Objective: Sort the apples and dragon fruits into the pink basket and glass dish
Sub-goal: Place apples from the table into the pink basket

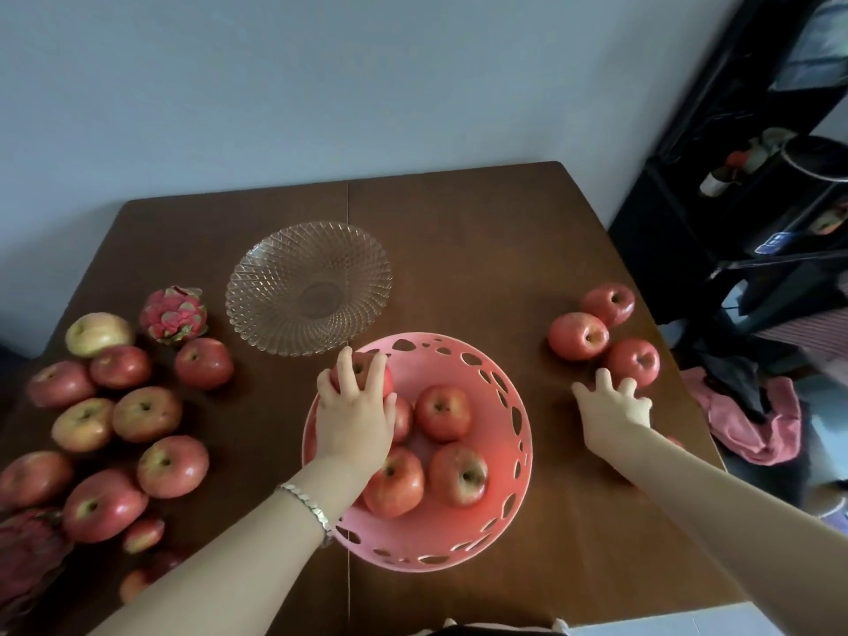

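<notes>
**Left hand holds an apple over the pink basket; right hand reaches for the right-hand apples**

At the left of the brown table lies a loose group of apples, red with some yellow-green patches, spread from the far left edge toward the near edge. A dragon fruit sits at the far end of this group, and a second dragon fruit lies at the near left corner, partly cut off by the frame. Just right of the far dragon fruit stands the glass dish, with nothing in it.

Near the middle, the pink basket holds several apples. The left hand, a bracelet on its wrist, is closed around a held apple at the basket's far left rim, fingers curled over the top.

To the right, three apples cluster together. The right hand is spread open, palm down, its fingertips touching or just short of the nearest of the three; which cannot be told. A pink cloth lies beyond the table's right edge.
</notes>
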Available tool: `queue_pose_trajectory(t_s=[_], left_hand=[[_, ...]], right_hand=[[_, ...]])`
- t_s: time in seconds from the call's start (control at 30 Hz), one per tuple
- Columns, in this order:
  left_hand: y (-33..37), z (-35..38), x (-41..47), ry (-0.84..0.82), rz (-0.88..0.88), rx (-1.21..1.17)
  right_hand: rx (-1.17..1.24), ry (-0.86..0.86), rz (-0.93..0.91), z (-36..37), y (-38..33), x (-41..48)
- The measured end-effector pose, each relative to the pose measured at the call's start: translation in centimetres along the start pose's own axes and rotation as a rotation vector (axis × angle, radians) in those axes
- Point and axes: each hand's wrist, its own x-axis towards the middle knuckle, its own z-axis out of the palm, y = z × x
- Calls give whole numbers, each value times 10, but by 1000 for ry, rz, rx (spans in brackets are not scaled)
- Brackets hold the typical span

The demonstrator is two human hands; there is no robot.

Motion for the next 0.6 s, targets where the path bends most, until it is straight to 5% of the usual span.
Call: queue_pose_trajectory(t_s=[0.2, 0.33, 0.4, 0.47, 0.53, 0.6], left_hand=[[-1, 2, 1, 31, 6, 4], [-4, 4, 0, 47, 1, -33], [-3, 5, 0, 47, -6, -47], [-3, 5, 1, 52, -2, -27], [-4, 5, 1, 68, 11, -8], [-5, 5, 1, 85, 25, -9]], right_hand=[[48, 121, -41, -7, 3, -1], [727, 309, -147, -47, -9, -21], [1378, 120, -171, -69, -23, -36], [1981, -340, -219, -80, -38, -48], [2199, -674, -236, -82, -51, -54], [2199, -784, -295, -78, -64, -56]])
